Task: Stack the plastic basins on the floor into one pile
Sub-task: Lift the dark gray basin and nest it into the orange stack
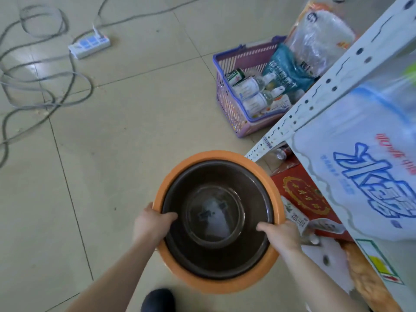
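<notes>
The left hand (151,224) and right hand (280,235) clamp opposite rims of the round orange plastic basin (216,283) with the dark brown plastic basin (191,255) nested inside, carried above the tiled floor (135,131), likely keeping the pile level.

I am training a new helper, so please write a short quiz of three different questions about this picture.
1. True or false: the dark basin sits inside the orange basin.
2. How many hands hold the rims?
3. The purple basket stands: A) on the floor, B) on the shelf.

Key: 1 true; 2 two, left hand and right hand; 3 A.
</notes>
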